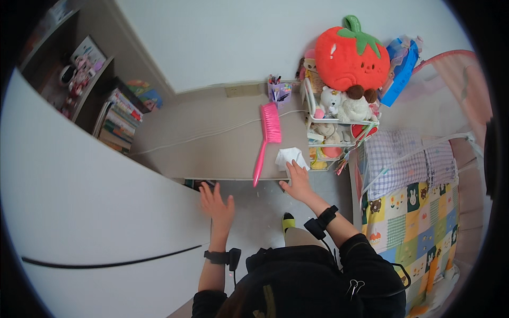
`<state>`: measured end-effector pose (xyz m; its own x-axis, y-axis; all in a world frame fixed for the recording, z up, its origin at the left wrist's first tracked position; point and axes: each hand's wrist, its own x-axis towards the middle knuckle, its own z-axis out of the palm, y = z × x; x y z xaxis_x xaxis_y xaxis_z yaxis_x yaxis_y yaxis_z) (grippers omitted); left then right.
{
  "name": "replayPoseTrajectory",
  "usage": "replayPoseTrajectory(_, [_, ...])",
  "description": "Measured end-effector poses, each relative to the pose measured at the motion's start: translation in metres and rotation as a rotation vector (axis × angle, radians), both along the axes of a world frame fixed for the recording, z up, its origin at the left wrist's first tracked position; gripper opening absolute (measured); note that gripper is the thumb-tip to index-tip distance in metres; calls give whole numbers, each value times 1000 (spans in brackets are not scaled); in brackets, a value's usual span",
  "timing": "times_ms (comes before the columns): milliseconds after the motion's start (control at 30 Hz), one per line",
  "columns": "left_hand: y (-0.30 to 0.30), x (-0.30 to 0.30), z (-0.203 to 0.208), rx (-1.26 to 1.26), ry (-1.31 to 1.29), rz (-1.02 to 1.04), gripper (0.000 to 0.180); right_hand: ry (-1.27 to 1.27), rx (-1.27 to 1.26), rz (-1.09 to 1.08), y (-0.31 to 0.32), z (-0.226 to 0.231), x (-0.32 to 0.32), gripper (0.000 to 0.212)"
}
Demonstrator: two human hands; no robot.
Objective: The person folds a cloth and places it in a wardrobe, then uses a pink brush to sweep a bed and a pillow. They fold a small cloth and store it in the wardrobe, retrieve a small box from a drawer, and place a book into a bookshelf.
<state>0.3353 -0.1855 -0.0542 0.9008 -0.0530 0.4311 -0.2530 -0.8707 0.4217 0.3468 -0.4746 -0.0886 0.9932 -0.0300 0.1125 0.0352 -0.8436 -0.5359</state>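
Observation:
My right hand (298, 183) reaches over the front edge of a grey-beige desk (212, 153), fingers spread, its fingertips at a crumpled white tissue or cloth (291, 156). Whether the fingers touch it I cannot tell. Left of the tissue lies a pink bed brush (270, 124), bristles toward the wall and handle jutting past the desk's front edge. My left hand (217, 206) is raised beside the white cabinet front, fingers apart and holding nothing. Both wrists wear black straps with small boxes.
A white tiered rack (318, 117) of plush toys, topped by a red tomato plush (352, 58), stands at the right. A purple pen holder (279, 91) sits by the wall, and a white cable (207, 137) crosses the desk. A netted bed (408, 212) is at right, bookshelves (101, 79) at left.

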Motion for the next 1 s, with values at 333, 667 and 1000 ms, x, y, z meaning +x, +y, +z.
replayPoseTrajectory(333, [-80, 118, -41, -7, 411, -272, 52, 271, -53, 147, -33, -28, 60, 51])
replayPoseTrajectory(667, [-97, 188, -59, -7, 755, -329, 30, 93, 70, -53, -15, -27, 48, 48])
replayPoseTrajectory(1000, [25, 194, -18, -305, 704, -381, 26, -159, 124, -399, 36, -41, 78, 46])
